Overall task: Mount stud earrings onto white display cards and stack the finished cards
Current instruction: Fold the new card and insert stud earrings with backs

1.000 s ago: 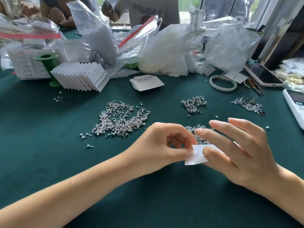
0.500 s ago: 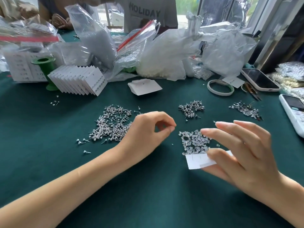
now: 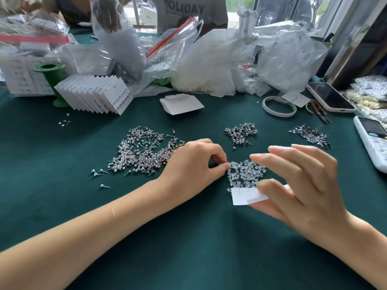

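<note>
Pinching at the clear-backs pile (image 3: 246, 174) edge, left hand (image 3: 194, 164) could drop its tiny piece or scatter backs, while right hand (image 3: 297, 185) pinches the white card (image 3: 243, 196) loosely just beside it, risking a slip.

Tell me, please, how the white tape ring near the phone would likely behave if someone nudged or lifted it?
The white tape ring lies flat on the green cloth, so a nudge would probably slide it, not roll it. It looks thin and hollow, so likely light and slightly flexible. Stood on edge, it could well roll.
</note>
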The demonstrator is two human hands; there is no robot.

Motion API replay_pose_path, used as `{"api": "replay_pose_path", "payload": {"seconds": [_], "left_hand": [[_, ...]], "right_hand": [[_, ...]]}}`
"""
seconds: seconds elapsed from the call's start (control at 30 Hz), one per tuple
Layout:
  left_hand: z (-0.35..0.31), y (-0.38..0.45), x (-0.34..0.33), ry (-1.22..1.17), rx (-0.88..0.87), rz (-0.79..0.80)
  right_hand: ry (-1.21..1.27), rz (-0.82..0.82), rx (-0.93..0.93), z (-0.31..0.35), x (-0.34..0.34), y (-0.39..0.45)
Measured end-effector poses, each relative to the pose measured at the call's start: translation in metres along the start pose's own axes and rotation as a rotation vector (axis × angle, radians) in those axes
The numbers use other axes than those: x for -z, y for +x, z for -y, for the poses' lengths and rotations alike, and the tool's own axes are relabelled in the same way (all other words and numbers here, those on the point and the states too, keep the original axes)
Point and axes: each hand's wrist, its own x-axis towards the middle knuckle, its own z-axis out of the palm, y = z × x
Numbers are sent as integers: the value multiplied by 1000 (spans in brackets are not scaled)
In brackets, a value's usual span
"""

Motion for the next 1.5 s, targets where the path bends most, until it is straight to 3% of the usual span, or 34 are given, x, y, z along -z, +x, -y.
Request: {"api": "replay_pose_path", "payload": {"seconds": [0.17, 0.33, 0.47, 1.03, 1.5], "left_hand": [[-3, -3, 7, -204, 82, -34], [-22, -18, 19, -641, 216, 127], [-34, -27, 17, -763, 242, 218], [-37, -35, 11, -811, 295, 203], [-36, -36, 10, -844, 242, 184]], "right_hand": [[2, -10, 11, -2, -1, -2], [16, -31, -2, -1, -3, -2], [7, -32, 4, 1, -4, -2], [-22, -35, -27, 4, -3, 0], [-36, -17, -49, 4, -4, -1]]}}
